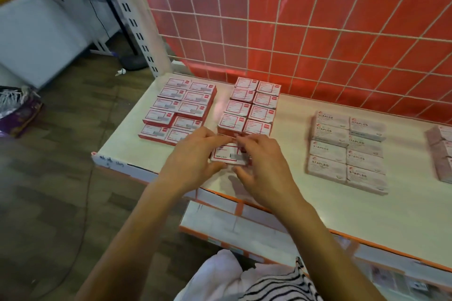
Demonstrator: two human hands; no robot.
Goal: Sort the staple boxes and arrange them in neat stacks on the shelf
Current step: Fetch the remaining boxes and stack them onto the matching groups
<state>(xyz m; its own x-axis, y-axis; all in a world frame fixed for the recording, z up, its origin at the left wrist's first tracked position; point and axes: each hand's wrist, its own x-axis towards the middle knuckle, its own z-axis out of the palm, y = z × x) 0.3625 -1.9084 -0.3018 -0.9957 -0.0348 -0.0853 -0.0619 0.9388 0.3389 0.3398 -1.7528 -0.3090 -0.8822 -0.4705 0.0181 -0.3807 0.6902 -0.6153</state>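
Staple box [228,154], both hands gripping, near shelf edge [281,212]

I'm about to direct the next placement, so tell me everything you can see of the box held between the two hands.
The staple box is a small white carton, seemingly cardboard, with a red border and blurred print on its top face. It lies flat at the near end of the middle red-and-white stack, close to the shelf's front edge. The left hand covers its left side and the right hand its right, fingertips meeting over its far edge. Whether it rests on the shelf or another box is hidden.
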